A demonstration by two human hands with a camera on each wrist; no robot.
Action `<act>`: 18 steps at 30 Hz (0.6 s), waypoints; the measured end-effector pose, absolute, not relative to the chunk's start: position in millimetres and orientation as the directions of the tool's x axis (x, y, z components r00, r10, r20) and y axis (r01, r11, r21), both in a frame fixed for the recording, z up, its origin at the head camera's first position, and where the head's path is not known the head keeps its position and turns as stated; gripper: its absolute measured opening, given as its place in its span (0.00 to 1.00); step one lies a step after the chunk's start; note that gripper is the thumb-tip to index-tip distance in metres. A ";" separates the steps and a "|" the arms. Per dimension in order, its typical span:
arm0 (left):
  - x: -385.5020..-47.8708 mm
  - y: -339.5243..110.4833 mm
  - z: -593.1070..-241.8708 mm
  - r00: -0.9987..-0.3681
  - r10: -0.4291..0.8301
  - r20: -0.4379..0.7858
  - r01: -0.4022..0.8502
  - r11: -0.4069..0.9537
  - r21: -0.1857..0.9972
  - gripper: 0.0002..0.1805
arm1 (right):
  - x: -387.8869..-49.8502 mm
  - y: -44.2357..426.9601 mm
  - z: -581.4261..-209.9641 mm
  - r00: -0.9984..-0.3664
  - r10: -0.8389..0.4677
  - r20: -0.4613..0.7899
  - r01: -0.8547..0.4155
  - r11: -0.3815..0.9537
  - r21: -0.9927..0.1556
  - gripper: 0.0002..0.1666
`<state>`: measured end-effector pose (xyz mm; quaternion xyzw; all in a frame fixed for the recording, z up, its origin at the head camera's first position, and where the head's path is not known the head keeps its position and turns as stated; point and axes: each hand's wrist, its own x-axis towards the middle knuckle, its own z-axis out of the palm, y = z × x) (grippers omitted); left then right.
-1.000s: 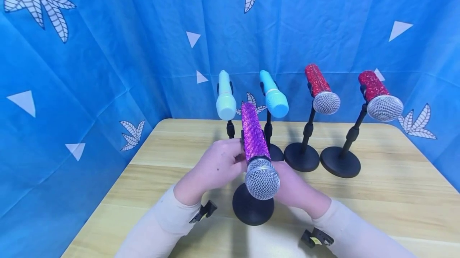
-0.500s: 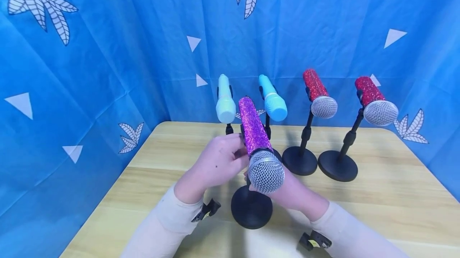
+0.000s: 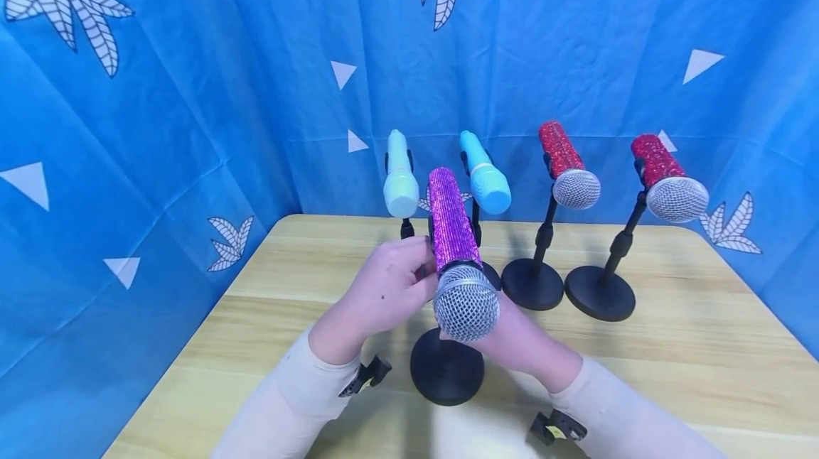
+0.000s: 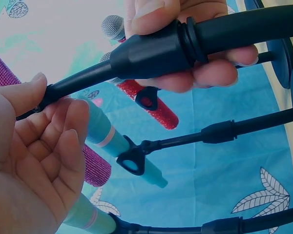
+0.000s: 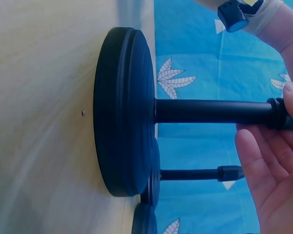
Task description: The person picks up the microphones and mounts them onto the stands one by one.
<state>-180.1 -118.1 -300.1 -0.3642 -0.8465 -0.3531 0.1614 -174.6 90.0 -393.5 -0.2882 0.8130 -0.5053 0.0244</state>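
Observation:
A purple glittery microphone [image 3: 453,221] with a silver mesh head sits in the clip of a black desk stand, whose round base [image 3: 446,368] rests on the table. My left hand [image 3: 387,288] pinches the thin upper rod [image 4: 83,80] close under the clip, between thumb and fingers. Lower down, my right hand [image 3: 515,335] holds the black collar [image 4: 151,53] of the same stand, thumb on one side and fingers on the other. In the head view the microphone hides much of the stand's pole and part of the right hand's fingers.
Behind stand a mint microphone [image 3: 401,185], a light blue microphone [image 3: 488,178] and two red glittery microphones [image 3: 563,150] [image 3: 662,164], each on a black stand. Blue patterned cloth [image 3: 409,75] hangs around the back and left of the wooden table [image 3: 256,345].
The purple microphone's mesh head has risen slightly relative to the stand's base and swayed right, then back left. Both hands keep their hold on the stand.

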 end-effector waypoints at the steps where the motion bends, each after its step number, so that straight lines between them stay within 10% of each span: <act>1: -180.1 -118.3 -300.3 -0.682 0.503 0.530 0.731 0.487 0.478 0.07 | -174.4 87.5 -393.2 -0.842 -0.481 0.246 -0.435 0.333 -0.837 0.39; 8: -180.4 -118.8 -300.8 -0.677 0.508 0.533 0.735 0.497 0.461 0.08 | -172.1 81.5 -391.6 -0.871 -0.427 0.241 -0.410 0.366 -0.835 0.53; 18: -180.3 -117.2 -299.4 -0.698 0.506 0.508 0.716 0.517 0.469 0.08 | -168.8 101.9 -377.9 -0.755 -0.561 0.340 -0.574 0.315 -0.756 0.12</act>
